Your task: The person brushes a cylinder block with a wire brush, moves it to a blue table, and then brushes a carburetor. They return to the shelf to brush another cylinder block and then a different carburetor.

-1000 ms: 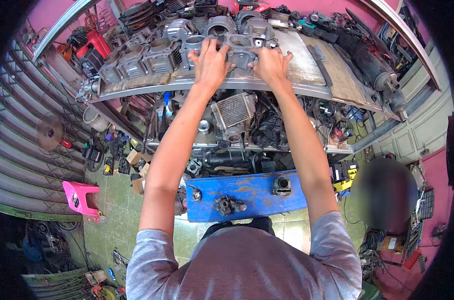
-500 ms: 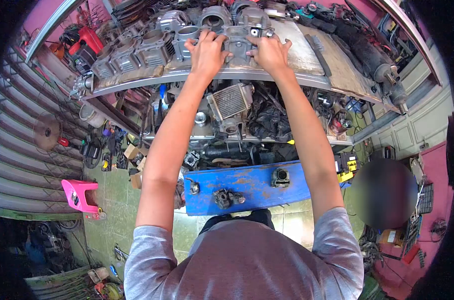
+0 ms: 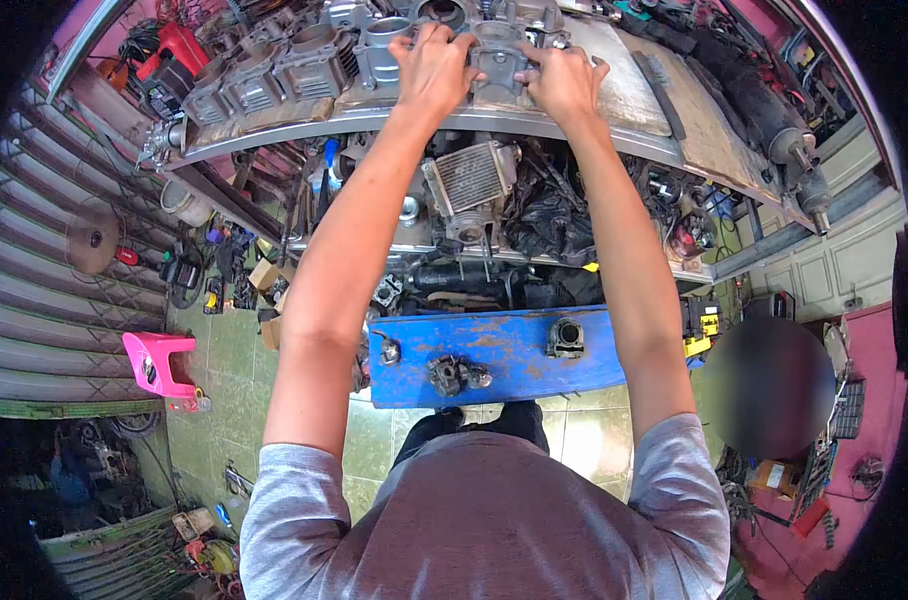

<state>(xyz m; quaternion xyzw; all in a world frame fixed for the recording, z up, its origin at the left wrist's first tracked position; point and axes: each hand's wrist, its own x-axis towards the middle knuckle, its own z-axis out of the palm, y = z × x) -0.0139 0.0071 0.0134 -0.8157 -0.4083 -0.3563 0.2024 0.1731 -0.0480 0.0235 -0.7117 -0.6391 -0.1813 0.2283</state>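
Both arms reach forward to the top shelf. My left hand has its curled fingers against the left side of a grey metal engine part. On that part's right side rests my right hand, thumb and fingers bent round its edge. The part stands at the front of the shelf, between the two hands. Just left of my left hand is a grey cylinder block, with more cylinder blocks farther left.
Below the shelf is a lower shelf with a finned metal part. A blue bench near my legs bears several small engine parts. A pink stool stands at left; a blurred round patch covers something at right.
The view has shifted a little, so the shelf and bench sit differently in it. Both hands remain at the same metal part.
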